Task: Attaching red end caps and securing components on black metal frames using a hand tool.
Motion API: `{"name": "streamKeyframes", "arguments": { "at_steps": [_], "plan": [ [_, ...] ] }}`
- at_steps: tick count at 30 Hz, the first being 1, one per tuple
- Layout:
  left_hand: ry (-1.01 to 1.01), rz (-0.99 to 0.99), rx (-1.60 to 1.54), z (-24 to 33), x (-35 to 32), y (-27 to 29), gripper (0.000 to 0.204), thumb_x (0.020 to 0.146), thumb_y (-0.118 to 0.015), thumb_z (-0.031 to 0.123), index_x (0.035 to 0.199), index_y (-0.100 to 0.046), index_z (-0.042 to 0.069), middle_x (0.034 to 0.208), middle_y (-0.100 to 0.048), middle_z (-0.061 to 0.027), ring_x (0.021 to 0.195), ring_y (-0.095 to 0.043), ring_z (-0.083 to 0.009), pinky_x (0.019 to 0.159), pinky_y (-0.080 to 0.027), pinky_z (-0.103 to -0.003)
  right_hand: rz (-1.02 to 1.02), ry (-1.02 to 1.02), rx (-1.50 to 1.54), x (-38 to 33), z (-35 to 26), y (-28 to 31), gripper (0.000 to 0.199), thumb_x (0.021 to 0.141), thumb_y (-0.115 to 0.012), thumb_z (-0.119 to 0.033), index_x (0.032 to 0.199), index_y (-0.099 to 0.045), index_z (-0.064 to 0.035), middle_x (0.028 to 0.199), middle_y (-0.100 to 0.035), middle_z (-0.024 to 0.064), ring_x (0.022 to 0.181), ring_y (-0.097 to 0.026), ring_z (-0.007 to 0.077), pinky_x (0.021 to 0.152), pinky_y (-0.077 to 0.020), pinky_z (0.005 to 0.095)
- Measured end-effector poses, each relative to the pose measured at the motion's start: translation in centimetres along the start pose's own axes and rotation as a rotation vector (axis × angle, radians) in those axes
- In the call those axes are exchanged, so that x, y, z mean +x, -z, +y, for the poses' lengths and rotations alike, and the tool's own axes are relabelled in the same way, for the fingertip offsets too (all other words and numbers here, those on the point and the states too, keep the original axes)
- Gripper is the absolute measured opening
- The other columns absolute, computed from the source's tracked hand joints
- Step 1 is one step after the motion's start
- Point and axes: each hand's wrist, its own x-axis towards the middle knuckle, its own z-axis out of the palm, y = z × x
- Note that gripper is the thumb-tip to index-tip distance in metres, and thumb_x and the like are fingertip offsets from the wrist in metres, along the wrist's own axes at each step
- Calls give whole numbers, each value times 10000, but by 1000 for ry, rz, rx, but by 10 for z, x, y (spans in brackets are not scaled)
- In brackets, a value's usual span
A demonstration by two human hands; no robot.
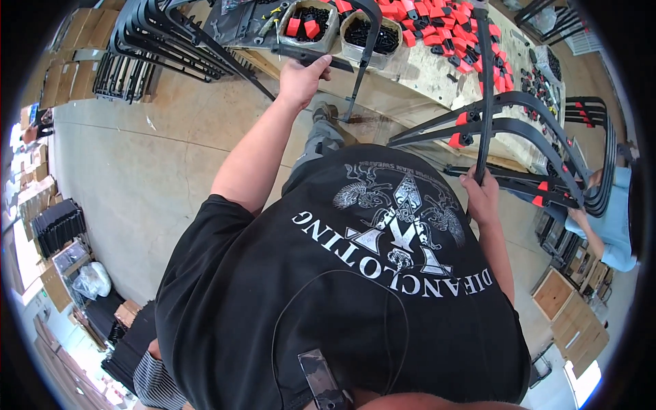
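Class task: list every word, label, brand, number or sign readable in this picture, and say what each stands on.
Black T-shirt: large pale lettering across the chest, legible, but I won't copy printed wording.
Same shirt: a smaller, dimmer line of lettering above the printed figures; also left uncopied.
Cardboard boxes, far left: any markings too small to read.
Brown panel, lower right: white mark, too small to read.

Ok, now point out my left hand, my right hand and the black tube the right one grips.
Left hand [300, 82]: head view, middle of the hand.
Right hand [484, 197]: head view, middle of the hand.
Black tube [487, 96]: head view, stretch beyond the hand.
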Motion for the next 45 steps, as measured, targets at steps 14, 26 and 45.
{"name": "streamKeyframes", "arguments": {
  "at_steps": [14,26,45],
  "plan": [
    [-72,103,31,3,19,-17,353,788,-888,180,938,-611,19,882,-658,-19,755,-589,-100,667,-509,-293,-172,97,-360,27,-44,-8,247,816,-735,-200,872,-616,8,683,-541,72,622,-497,187,602,-421,353],
    [-87,143,30,-1,23,-25,302,930,-752,290,824,-673,18,574,-609,-8,487,-556,-104,514,-467,-288,-208,116,-437,43,-54,-12,296,850,-745,-218,981,-632,23,754,-588,137,671,-542,266,654,-458,386],
    [-27,-25,374,4,21,-18,324,985,-675,323,869,-673,21,621,-641,-25,528,-583,-97,504,-453,-275,-216,72,-424,67,-81,-18,316,954,-714,-281,962,-622,21,720,-589,81,662,-503,140,619,-435,328]
  ]
}}
